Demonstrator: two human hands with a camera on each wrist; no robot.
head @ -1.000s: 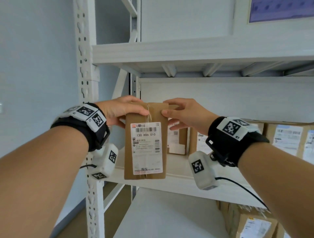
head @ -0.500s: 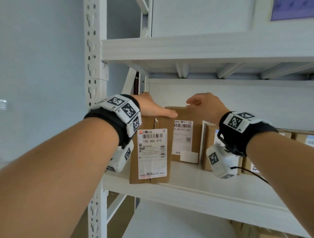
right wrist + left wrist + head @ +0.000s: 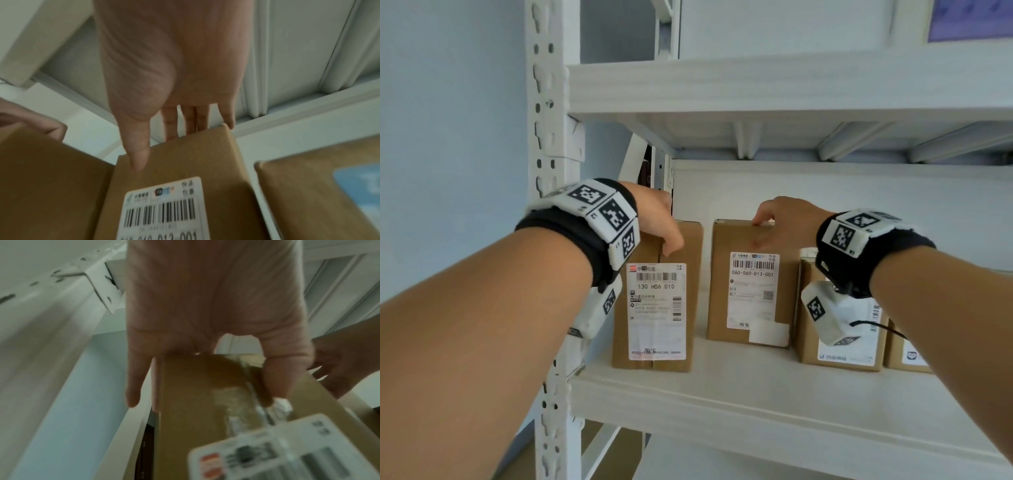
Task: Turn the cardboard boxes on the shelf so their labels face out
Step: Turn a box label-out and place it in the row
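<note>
From my head, two tall brown cardboard boxes (image 3: 654, 308) (image 3: 751, 284) stand, white labels outward, on the white metal shelf (image 3: 722, 394) by a pale blue wall (image 3: 448, 120). At my left wrist, my left hand (image 3: 205, 313) clasps the first box's top. At my right wrist, my right hand (image 3: 174, 65) pinches the second's top edge.

1. A narrow open gap runs between the left box (image 3: 657, 308) and the middle box (image 3: 751, 284); the third box (image 3: 839, 329) stands just beside the middle one at 3 o'clock.
2. At 12 o'clock, open room separates the box tops from the upper shelf (image 3: 774, 85).
3. At 9 o'clock, the white upright post (image 3: 548, 137) blocks the side.
4. At 6 o'clock, the shelf (image 3: 756, 387) front lies bare.
</note>
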